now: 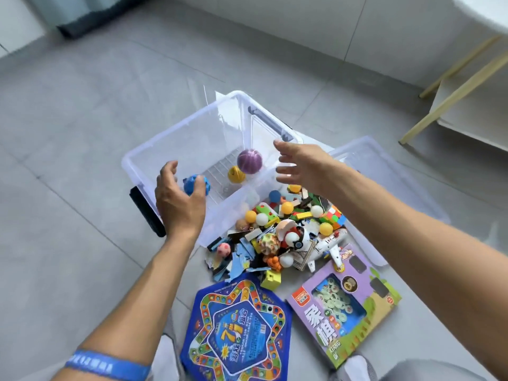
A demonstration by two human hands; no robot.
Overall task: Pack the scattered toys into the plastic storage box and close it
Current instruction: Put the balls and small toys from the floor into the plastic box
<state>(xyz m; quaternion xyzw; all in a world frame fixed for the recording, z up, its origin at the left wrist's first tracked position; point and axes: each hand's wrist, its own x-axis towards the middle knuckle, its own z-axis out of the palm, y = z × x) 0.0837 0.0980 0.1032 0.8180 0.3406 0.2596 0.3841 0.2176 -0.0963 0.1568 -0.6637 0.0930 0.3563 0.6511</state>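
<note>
Storage box: clear plastic storage box (176,138) stands lidless on the grey tiled floor (82,105), with dark handles at two ends.
Inside the box: a purple ball (249,161) and a yellow ball (235,174) lie near the far right corner, touching or nearly so.
Left hand: the left hand (178,199) reaches over the box's near rim; its fingers (171,169) are loosely curled round a blue spiky ball (195,184), the thumb against the ball's lower side. A blue wristband (107,365) sits on this forearm.
Right hand: the right hand (298,166) hangs over the box's right edge, fingers spread and straight, holding nothing.
Toy pile: a heap of scattered toys (286,232) lies on the floor just beside the box's near right wall: small orange and white balls, coloured blocks, a puzzle cube, a white toy plane.
Board game: a blue star-shaped game board (236,331) lies flat, nearest the person.
Chess set: a purple boxed chess set (346,303) lies right of the board.
Lid: a clear lid (384,174) lies on the floor behind the pile, right of the box.
</note>
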